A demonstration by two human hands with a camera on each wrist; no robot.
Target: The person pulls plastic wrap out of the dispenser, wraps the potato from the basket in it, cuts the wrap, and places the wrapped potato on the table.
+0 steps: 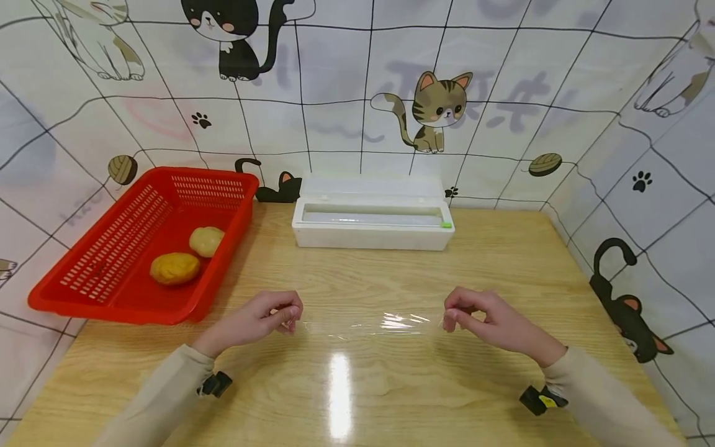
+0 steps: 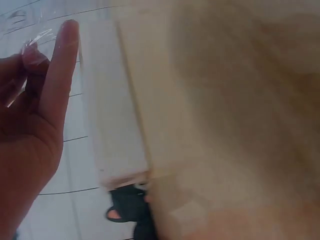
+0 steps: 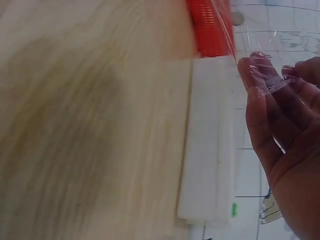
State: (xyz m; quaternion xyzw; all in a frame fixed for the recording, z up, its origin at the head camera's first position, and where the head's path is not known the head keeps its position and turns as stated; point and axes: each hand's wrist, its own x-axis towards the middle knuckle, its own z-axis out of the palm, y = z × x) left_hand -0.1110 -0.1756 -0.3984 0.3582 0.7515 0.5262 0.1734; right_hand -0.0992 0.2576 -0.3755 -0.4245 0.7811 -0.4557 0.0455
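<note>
Between the two hands stretches a clear sheet of plastic wrap [image 1: 398, 321], seen mostly by its glints above the table. My left hand [image 1: 274, 315] pinches its left end between thumb and fingers. At the opposite end, my right hand [image 1: 475, 313] pinches the other edge; in the right wrist view the wrap [image 3: 270, 82] drapes in creases over the fingers. Behind the hands stands a white plastic wrap dispenser box [image 1: 371, 238], its lid raised, with a roll inside and a green slider [image 1: 445, 225] at the right end of its front edge.
A red plastic basket [image 1: 120, 313] sits at the left of the wooden table [image 1: 368, 397]. Inside it lie a yellow lump [image 1: 175, 269] and a paler lump [image 1: 206, 241]. A wall covering with printed cats [image 1: 441, 112] closes off the back and sides.
</note>
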